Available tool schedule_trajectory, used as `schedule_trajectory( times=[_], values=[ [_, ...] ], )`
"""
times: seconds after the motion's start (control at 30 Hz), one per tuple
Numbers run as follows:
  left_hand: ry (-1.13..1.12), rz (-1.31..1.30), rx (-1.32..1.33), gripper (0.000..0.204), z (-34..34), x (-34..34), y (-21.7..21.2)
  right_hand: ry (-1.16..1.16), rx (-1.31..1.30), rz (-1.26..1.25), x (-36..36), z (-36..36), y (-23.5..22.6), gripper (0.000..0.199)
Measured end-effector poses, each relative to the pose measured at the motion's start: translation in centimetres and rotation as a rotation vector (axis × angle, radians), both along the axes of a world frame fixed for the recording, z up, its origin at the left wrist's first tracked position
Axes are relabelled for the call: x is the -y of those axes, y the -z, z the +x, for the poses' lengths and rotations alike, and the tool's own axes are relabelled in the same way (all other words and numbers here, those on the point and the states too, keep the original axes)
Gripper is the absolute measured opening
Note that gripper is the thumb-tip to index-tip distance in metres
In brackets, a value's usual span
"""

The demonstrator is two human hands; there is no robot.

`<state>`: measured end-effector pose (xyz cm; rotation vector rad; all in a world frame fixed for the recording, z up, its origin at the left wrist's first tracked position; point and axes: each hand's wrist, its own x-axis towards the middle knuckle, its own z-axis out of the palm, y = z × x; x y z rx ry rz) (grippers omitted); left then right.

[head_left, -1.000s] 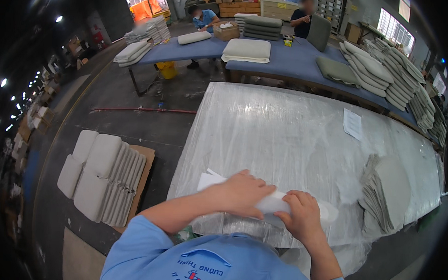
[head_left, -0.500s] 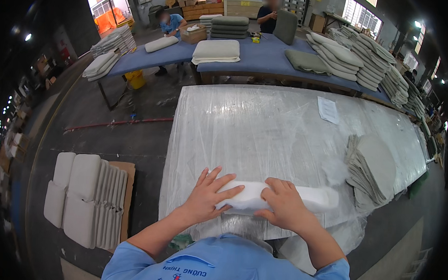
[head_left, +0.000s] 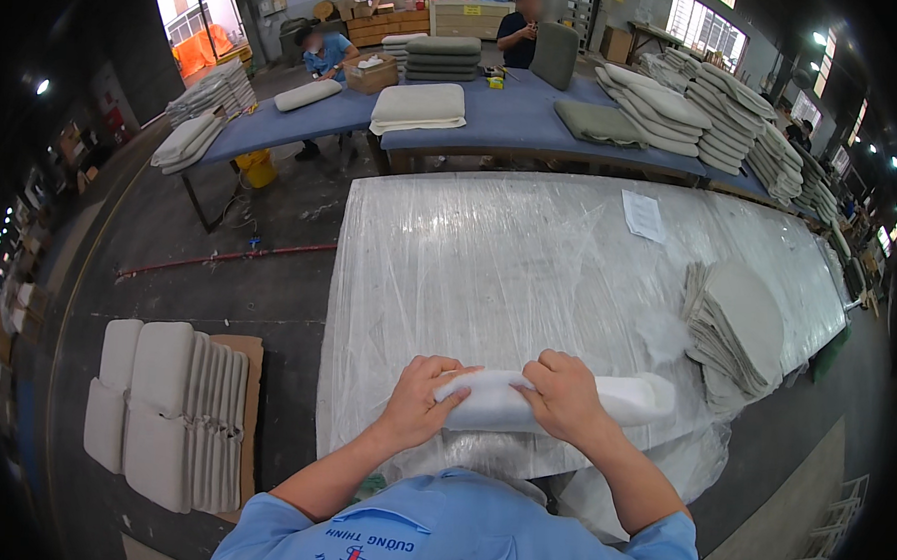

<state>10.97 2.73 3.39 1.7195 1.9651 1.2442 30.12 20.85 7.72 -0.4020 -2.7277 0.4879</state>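
A long, soft white piece of padding (head_left: 491, 406) lies crosswise on a plastic-covered table (head_left: 449, 270), near the edge closest to me. My left hand (head_left: 421, 399) grips its left end, thumb on the near side and fingers curled over the far side. Around the middle, my right hand (head_left: 567, 397) pinches the padding's upper edge between thumb and bent fingers. The rest of the padding extends past my right hand and lies on the plastic. What is inside the white layer cannot be seen.
Right of the padding are a white tuft of fibre (head_left: 661, 335) and stacked grey fabric pieces (head_left: 739, 318). A paper sheet (head_left: 643, 216) lies farther back. Stacked pale cushions (head_left: 168, 408) stand at floor level on the left. Two people work beyond a blue table (head_left: 516, 113) holding more cushions.
My left hand's spread fingers have closed around the padding's left end. My right hand has lifted slightly, keeping its pinch, and the near side of the padding shows more.
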Motion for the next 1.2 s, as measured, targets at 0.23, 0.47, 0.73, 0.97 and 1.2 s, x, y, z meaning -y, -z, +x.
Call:
schedule_trajectory(
  times=[0.23, 0.47, 0.73, 0.97, 1.2],
  values=[
    [-0.086, -0.154, 0.227, 0.030, -0.1, -0.3, -0.3, 0.025, 0.081, -0.074, 0.3, -1.1, 0.1, 0.027],
    [-0.143, -0.226, 0.300, 0.037, -0.3, -1.1, 0.5, -0.006, 0.209, -0.114, -0.1, -1.3, -0.5, 0.036],
    [-0.086, -0.181, 0.301, 0.034, -1.7, -2.1, 0.0, -0.098, 0.163, -0.043, 0.8, -4.3, 0.2, 0.038],
    [-0.007, 0.412, -0.146, 0.024, 3.2, 0.1, -4.4, -0.073, 0.290, -0.148, -1.3, -5.3, 1.3, 0.043],
    [0.065, 0.268, -0.305, 0.033, 6.2, -3.4, -0.2, -0.018, 0.408, -0.619, -4.7, -5.5, -1.0, 0.046]
  ],
)
